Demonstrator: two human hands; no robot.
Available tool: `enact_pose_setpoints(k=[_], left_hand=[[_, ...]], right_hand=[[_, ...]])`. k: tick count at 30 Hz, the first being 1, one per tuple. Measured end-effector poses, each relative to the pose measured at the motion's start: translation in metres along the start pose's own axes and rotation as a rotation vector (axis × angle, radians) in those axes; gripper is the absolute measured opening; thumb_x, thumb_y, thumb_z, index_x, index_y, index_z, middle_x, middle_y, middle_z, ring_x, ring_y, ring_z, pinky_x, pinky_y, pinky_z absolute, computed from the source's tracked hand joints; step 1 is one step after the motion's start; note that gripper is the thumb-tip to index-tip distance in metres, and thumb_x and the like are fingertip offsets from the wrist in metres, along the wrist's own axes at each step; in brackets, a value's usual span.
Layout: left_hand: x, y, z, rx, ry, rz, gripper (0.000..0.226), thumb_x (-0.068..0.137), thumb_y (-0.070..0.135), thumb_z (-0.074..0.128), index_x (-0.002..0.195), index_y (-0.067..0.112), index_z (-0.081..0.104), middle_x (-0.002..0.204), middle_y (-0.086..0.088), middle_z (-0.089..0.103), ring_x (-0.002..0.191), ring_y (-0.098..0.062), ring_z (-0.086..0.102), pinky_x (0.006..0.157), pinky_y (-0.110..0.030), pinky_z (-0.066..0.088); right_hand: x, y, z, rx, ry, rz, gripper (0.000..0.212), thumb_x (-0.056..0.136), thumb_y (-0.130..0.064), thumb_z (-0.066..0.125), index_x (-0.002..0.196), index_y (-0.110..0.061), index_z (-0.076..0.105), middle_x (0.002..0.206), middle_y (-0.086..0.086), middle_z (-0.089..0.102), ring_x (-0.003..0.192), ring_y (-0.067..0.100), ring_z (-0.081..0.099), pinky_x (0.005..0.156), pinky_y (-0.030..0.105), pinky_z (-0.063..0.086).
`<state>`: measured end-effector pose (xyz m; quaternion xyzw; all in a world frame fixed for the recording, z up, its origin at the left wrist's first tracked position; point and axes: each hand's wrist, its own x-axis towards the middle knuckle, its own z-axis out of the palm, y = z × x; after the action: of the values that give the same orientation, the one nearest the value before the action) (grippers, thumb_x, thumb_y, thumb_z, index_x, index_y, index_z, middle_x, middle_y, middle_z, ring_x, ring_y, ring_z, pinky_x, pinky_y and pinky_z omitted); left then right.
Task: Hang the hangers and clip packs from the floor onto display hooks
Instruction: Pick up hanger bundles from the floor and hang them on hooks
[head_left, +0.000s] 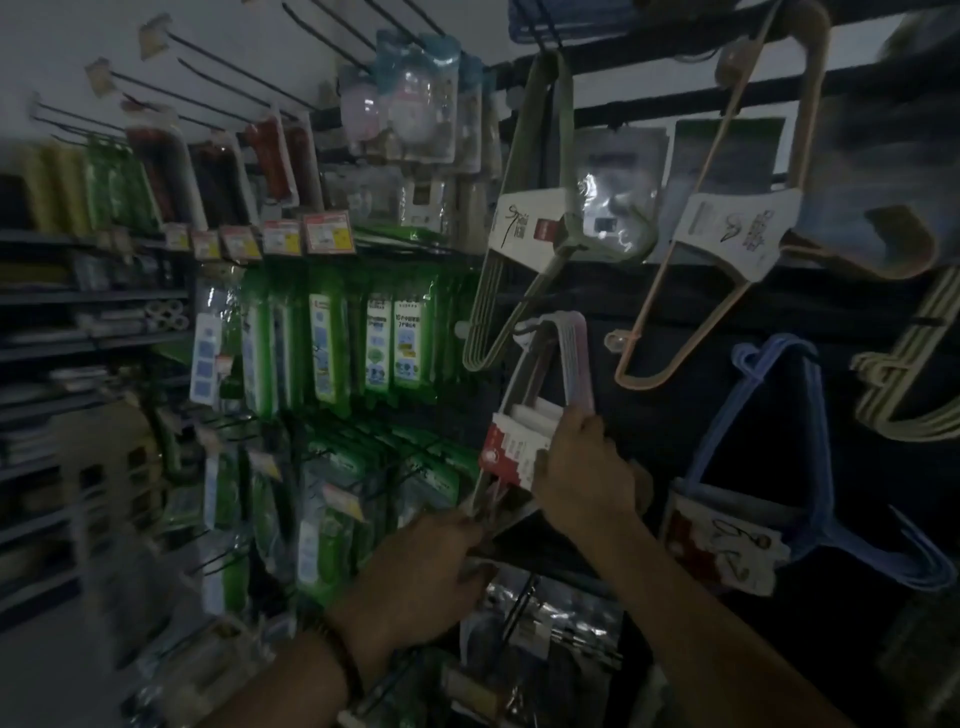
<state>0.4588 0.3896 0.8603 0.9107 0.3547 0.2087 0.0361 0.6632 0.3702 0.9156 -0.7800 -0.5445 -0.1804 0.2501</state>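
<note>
You are in the middle of hanging one bundle: the white and pink hanger pack (571, 364) is up against the dark panel, between the green hanger pack (535, 234) above it and the blue hanger pack (769, 415) off to its right. Its top end sits right at a display hook (523, 328). The picture is dim and smeared there, so it may already be over the peg or only touching its tip; I cannot tell which.

Your right hand (582, 467) has its fingers curled round the pack just beside the red and white card sleeve (511, 447), taking most of the weight. Your left hand (426, 561) is closed on the lower ends of the hangers, steadying the tail of the bundle and keeping it tilted toward the shelf of green packets (379, 343).

The next move, as I judge it, calls for all the hanger hooks to go over the peg together, not just the front one or two. Steer the top end with your right hand and slide the bundle back along the peg toward the panel. Let the left hand lower the tail only once the peg carries the load. Release gently, since the sleeve alone binds the hangers and a loose one could slip off. Other packs presumably wait on the floor, out of view.
</note>
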Motion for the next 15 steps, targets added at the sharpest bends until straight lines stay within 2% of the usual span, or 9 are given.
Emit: enact_pose_setpoints(k=[2, 5, 8, 10, 13, 15], left_hand=[[-0.023, -0.005, 0.004, 0.001, -0.076, -0.060, 0.029, 0.101, 0.053, 0.054, 0.117, 0.034, 0.070, 0.111, 0.008, 0.063, 0.095, -0.018, 0.065, 0.076, -0.034, 0.057], [-0.071, -0.015, 0.013, 0.002, -0.172, -0.168, 0.029, 0.103, 0.049, 0.052, 0.093, 0.030, 0.070, 0.091, -0.001, 0.065, 0.083, -0.027, 0.066, 0.070, -0.044, 0.058], [-0.135, -0.026, 0.031, 0.086, -0.165, -0.332, 0.032, 0.107, 0.046, 0.052, 0.110, 0.023, 0.074, 0.103, -0.003, 0.070, 0.093, -0.027, 0.067, 0.079, -0.039, 0.057], [-0.188, -0.031, 0.046, 0.086, -0.156, -0.472, 0.032, 0.106, 0.053, 0.050, 0.117, 0.030, 0.071, 0.121, 0.005, 0.067, 0.108, -0.025, 0.064, 0.085, -0.032, 0.054], [-0.279, -0.030, 0.067, 0.142, -0.310, -0.704, 0.040, 0.106, 0.057, 0.042, 0.127, 0.032, 0.065, 0.130, 0.003, 0.061, 0.119, -0.030, 0.060, 0.094, -0.039, 0.055], [-0.342, -0.029, 0.077, 0.138, -0.394, -0.852, 0.041, 0.105, 0.058, 0.042, 0.129, 0.031, 0.064, 0.130, 0.000, 0.062, 0.120, -0.031, 0.060, 0.095, -0.039, 0.054]], right_hand=[[-0.027, -0.008, 0.008, 0.092, -0.029, -0.175, 0.045, 0.101, -0.040, 0.053, 0.135, -0.012, 0.041, 0.119, 0.014, 0.058, 0.093, 0.031, 0.066, 0.061, 0.034, 0.050], [-0.064, -0.031, 0.025, 0.230, -0.229, -0.389, 0.029, 0.106, -0.039, 0.045, 0.123, -0.015, 0.051, 0.102, 0.007, 0.059, 0.077, 0.024, 0.059, 0.057, 0.034, 0.045], [-0.104, -0.063, 0.050, 0.293, -0.323, -0.557, 0.027, 0.109, -0.040, 0.043, 0.112, -0.016, 0.056, 0.083, 0.002, 0.051, 0.067, 0.022, 0.051, 0.056, 0.034, 0.041], [-0.136, -0.089, 0.072, 0.361, -0.446, -0.641, 0.025, 0.109, -0.041, 0.044, 0.108, -0.019, 0.055, 0.084, 0.002, 0.055, 0.066, 0.021, 0.051, 0.057, 0.038, 0.044], [-0.201, -0.130, 0.109, 0.496, -0.675, -0.771, 0.021, 0.107, -0.038, 0.048, 0.100, -0.020, 0.057, 0.084, 0.003, 0.063, 0.069, 0.024, 0.060, 0.062, 0.044, 0.055], [-0.252, -0.155, 0.133, 0.521, -0.814, -0.845, 0.022, 0.106, -0.035, 0.049, 0.093, -0.019, 0.054, 0.084, 0.005, 0.061, 0.072, 0.026, 0.059, 0.064, 0.044, 0.053]])
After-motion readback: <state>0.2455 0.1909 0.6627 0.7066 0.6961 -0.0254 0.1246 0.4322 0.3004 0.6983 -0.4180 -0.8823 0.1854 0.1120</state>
